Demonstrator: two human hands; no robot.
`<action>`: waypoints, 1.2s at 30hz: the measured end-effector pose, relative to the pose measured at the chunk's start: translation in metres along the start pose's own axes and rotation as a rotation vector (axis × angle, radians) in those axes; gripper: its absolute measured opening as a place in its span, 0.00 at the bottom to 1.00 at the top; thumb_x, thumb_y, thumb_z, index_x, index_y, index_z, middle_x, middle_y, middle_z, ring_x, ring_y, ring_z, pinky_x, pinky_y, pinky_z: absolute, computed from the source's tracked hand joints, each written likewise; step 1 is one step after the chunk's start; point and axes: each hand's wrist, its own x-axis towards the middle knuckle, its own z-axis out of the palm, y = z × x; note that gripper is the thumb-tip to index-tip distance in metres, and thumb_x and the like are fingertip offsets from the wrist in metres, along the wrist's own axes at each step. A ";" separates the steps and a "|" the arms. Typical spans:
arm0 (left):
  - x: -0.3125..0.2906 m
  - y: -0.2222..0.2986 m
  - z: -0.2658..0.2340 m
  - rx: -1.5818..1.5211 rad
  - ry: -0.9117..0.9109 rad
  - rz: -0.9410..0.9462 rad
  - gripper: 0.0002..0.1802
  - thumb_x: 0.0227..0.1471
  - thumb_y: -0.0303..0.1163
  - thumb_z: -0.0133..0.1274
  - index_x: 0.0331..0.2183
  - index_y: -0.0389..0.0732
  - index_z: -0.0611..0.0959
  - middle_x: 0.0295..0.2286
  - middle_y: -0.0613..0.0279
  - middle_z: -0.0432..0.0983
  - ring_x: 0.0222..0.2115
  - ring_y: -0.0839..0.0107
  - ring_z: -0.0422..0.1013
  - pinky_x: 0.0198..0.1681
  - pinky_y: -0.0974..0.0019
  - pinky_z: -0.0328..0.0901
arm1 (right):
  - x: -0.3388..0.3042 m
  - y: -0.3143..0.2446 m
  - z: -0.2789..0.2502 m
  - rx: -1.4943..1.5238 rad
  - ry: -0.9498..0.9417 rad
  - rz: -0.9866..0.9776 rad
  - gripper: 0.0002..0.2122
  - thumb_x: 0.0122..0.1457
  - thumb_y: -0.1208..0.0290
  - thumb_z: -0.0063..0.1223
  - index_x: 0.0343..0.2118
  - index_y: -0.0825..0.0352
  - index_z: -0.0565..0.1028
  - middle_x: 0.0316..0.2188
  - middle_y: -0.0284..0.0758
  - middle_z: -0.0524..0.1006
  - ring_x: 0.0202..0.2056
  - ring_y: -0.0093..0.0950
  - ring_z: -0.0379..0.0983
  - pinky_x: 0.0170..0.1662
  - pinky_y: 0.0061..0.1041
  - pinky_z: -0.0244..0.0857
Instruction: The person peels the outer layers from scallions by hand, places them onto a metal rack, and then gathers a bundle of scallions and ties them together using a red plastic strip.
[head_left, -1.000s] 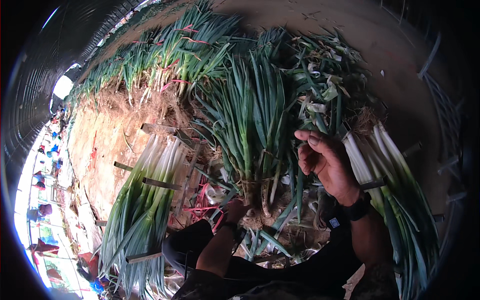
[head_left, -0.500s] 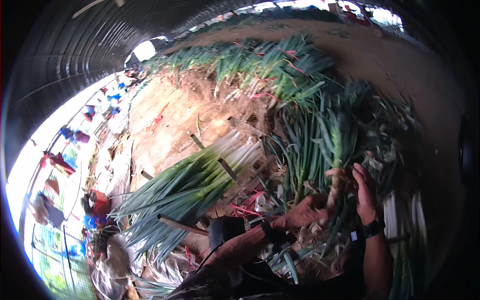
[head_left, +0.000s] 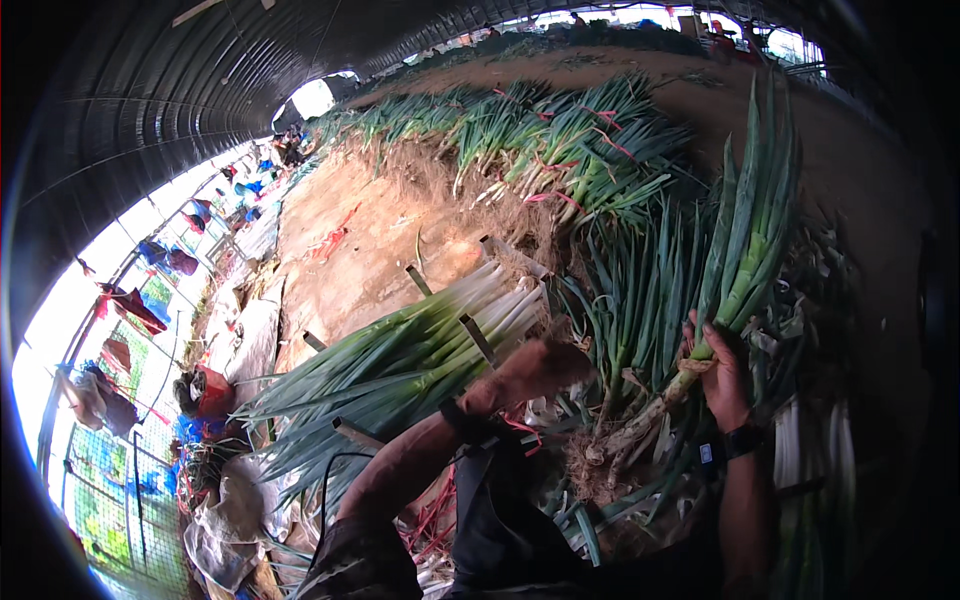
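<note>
My right hand is closed around the lower stem of a large green onion. Its leaves point up and away, and its soil-stained root end slants down toward the left. Level with the stakes, my left hand is blurred, apart from the held onion, and its fingers cannot be made out. Beside it, a stack of cleaned green onions lies in a rack of upright stakes, white stems toward the far right. Uncleaned green onions stand just beyond my hands.
A long row of rooted onion bundles, some with pink ties, stretches across the ground. Red strings lie near my legs. White onion stems are at the right. Plastic sheeting and a red container line the left side.
My left hand has left the onion's lower stem and moved left toward the rack. My right hand now grips the onion, which has tilted with its leaves raised to the right.
</note>
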 end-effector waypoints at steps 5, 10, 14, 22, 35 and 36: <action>0.046 0.028 0.012 -0.875 0.244 -0.329 0.24 0.59 0.47 0.55 0.42 0.32 0.80 0.31 0.63 0.78 0.26 0.76 0.73 0.30 0.72 0.67 | -0.019 -0.007 0.019 -0.083 -0.097 0.007 0.19 0.62 0.70 0.54 0.55 0.69 0.71 0.51 0.35 0.76 0.48 0.28 0.74 0.54 0.31 0.66; 0.076 0.021 0.046 -0.779 0.068 -0.228 0.29 0.56 0.50 0.57 0.48 0.34 0.80 0.33 0.61 0.80 0.37 0.75 0.74 0.44 0.66 0.67 | -0.020 0.024 0.009 -0.178 -0.068 0.157 0.16 0.62 0.64 0.57 0.50 0.64 0.75 0.40 0.26 0.78 0.38 0.17 0.74 0.41 0.21 0.68; 0.091 0.008 0.071 -0.917 0.154 -0.366 0.17 0.55 0.40 0.61 0.37 0.35 0.84 0.26 0.67 0.78 0.25 0.79 0.72 0.30 0.75 0.65 | -0.018 0.021 0.026 -0.138 -0.110 0.145 0.21 0.64 0.60 0.54 0.55 0.66 0.72 0.41 0.28 0.77 0.39 0.17 0.73 0.41 0.21 0.68; 0.074 -0.100 0.133 0.243 0.063 -0.246 0.20 0.56 0.49 0.52 0.37 0.42 0.86 0.26 0.60 0.81 0.29 0.59 0.78 0.32 0.58 0.71 | 0.000 -0.015 0.027 -0.283 -0.162 0.050 0.31 0.66 0.49 0.44 0.63 0.70 0.62 0.64 0.40 0.63 0.59 0.30 0.66 0.61 0.35 0.59; 0.090 -0.019 0.058 -1.166 0.275 -0.160 0.22 0.57 0.40 0.59 0.48 0.36 0.79 0.40 0.62 0.79 0.40 0.71 0.74 0.46 0.65 0.68 | -0.027 0.036 0.032 -0.594 -0.153 0.148 0.20 0.65 0.52 0.49 0.46 0.67 0.76 0.30 0.30 0.78 0.26 0.18 0.72 0.28 0.19 0.65; 0.092 -0.016 0.063 -1.164 0.333 -0.197 0.20 0.57 0.40 0.59 0.46 0.37 0.80 0.39 0.63 0.79 0.39 0.71 0.74 0.44 0.65 0.69 | -0.028 0.043 0.027 -0.658 -0.150 0.157 0.20 0.65 0.52 0.49 0.44 0.67 0.76 0.31 0.30 0.78 0.27 0.18 0.71 0.28 0.20 0.64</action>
